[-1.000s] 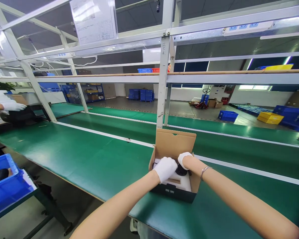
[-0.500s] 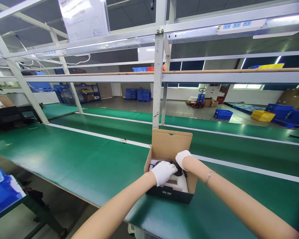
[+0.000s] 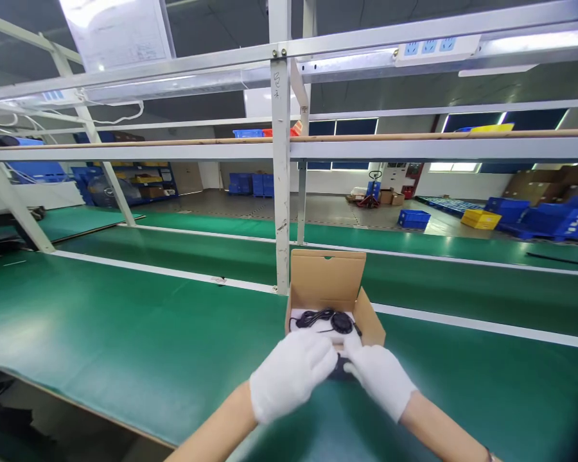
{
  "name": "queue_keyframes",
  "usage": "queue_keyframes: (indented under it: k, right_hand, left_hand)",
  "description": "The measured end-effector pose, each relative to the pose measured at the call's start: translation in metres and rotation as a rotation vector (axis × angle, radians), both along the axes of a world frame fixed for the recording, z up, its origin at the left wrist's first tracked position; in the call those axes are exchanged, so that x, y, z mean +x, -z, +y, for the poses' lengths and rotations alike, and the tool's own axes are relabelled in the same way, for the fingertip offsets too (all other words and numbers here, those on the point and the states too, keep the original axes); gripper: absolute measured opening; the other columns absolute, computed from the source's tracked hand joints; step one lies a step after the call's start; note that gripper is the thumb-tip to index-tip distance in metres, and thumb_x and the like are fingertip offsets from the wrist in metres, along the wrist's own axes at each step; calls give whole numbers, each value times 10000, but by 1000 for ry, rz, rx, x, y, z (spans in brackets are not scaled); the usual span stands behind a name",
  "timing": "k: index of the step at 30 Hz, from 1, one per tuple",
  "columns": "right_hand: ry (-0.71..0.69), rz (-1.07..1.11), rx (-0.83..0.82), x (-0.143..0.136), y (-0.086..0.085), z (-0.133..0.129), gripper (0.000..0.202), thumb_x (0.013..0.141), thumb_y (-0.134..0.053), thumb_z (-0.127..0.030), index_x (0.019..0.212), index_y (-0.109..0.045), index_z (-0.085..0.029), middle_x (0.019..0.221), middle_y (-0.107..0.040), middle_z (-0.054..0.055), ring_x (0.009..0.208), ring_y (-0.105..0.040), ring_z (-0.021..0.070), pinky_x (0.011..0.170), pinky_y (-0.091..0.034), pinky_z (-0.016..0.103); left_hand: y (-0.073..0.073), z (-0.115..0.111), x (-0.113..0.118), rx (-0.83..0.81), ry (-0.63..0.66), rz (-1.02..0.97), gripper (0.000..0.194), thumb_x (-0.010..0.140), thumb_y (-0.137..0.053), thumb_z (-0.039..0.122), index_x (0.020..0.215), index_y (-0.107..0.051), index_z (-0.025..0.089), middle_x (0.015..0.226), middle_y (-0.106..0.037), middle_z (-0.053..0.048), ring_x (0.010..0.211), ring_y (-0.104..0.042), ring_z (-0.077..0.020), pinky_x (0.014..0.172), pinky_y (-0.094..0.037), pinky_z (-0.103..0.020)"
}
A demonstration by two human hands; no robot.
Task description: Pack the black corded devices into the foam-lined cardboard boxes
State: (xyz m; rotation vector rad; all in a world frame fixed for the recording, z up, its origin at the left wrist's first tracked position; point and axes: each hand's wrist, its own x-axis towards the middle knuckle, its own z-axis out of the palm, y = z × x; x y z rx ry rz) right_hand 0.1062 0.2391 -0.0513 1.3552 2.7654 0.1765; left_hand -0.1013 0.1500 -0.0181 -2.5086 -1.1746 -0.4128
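Observation:
An open cardboard box (image 3: 327,279) stands on the green table (image 3: 139,333), its lid up at the back. Inside lies a white foam insert with a black round device and its coiled cable (image 3: 328,320) on top. My left hand (image 3: 291,373) and my right hand (image 3: 380,377), both in white gloves, sit side by side at the box's near edge. Their fingers curl against the dark front wall of the box, which they mostly hide.
A white metal post (image 3: 280,179) rises just behind the box, part of a rack frame with a power strip (image 3: 436,46) overhead. A white stripe runs across the table behind the box. Blue and yellow bins (image 3: 481,218) stand on the far floor.
Both hands have drawn back from inside the box to its near front edge, leaving the black device and cable lying uncovered on the foam. The view has swung to the right.

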Motion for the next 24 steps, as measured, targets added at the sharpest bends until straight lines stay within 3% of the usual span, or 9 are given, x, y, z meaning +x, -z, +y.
queue_keyframes:
  k: [2, 5, 8, 10, 13, 16, 18, 21, 24]
  right_hand:
    - [34, 21, 41, 14, 1, 38, 483, 947, -541, -247, 1401, -490, -88, 1030, -723, 190, 875, -716, 311, 758, -538, 380]
    - [45, 46, 67, 31, 2, 102, 342, 991, -493, -258, 1291, -590, -127, 1060, -716, 135, 908, -701, 246, 832, -529, 396]
    - [48, 65, 87, 39, 3, 164, 301, 993, -528, -283, 1253, -607, -155, 1089, -704, 75, 979, -676, 202, 922, -517, 424]
    - [56, 76, 107, 39, 4, 200, 318, 990, -542, -310, 1262, -602, -159, 1142, -689, 77, 1023, -664, 202, 948, -511, 435]
    - [71, 90, 142, 33, 9, 238, 345, 986, -548, -306, 1308, -579, -186, 1193, -676, 73, 1045, -658, 200, 947, -513, 422]
    - [151, 97, 218, 25, 23, 251, 376, 980, -517, -217, 1349, -552, -152, 1137, -693, 109, 982, -679, 225, 900, -525, 426]
    - [202, 110, 309, 24, 41, 242, 440, 952, -437, -98, 1381, -510, -30, 1205, -647, 232, 1076, -649, 308, 967, -473, 496]
    - [145, 131, 405, 34, 74, 212, 586, 878, -384, -6, 1459, -386, 72, 1534, -303, 321, 1416, -342, 380, 1198, -203, 490]
    - [76, 160, 378, 44, 95, 184, 519, 888, -524, -97, 1391, -505, 30, 1483, -401, 309, 1380, -400, 378, 1188, -251, 481]
  left_hand:
    - [22, -22, -1, 92, 17, -55, 308, 916, -359, 106, 1149, -555, 152, 1054, -655, -74, 909, -600, -237, 802, -500, -395]
    - [77, -42, -8, 242, 6, -217, 354, 919, -366, 143, 1242, -512, 145, 1091, -695, -79, 911, -656, -223, 815, -557, -381]
    - [130, -46, -15, 221, -219, -353, 359, 913, -428, 147, 1264, -500, 169, 1045, -714, -81, 871, -687, -198, 746, -595, -321]
    - [152, -43, -18, 154, -363, -431, 383, 902, -452, 151, 1280, -497, 193, 1044, -708, -89, 877, -690, -202, 735, -606, -319]
    - [163, -36, -20, 121, -449, -488, 389, 882, -462, 157, 1260, -506, 240, 1020, -702, -67, 853, -682, -206, 726, -607, -342]
    - [160, -31, -20, 148, -454, -476, 344, 853, -435, 133, 1157, -553, 243, 918, -691, -44, 751, -655, -192, 645, -580, -333]
    - [158, -28, -19, 156, -461, -463, 266, 822, -450, 146, 1022, -589, 253, 801, -668, -20, 654, -621, -181, 563, -541, -316]
    - [159, -27, -16, 187, -478, -451, 127, 743, -502, 176, 811, -567, 262, 640, -607, 15, 508, -543, -165, 432, -461, -302]
    - [160, -32, -13, 307, -553, -469, 261, 755, -527, 187, 984, -618, 275, 831, -713, 0, 667, -649, -170, 534, -559, -281]
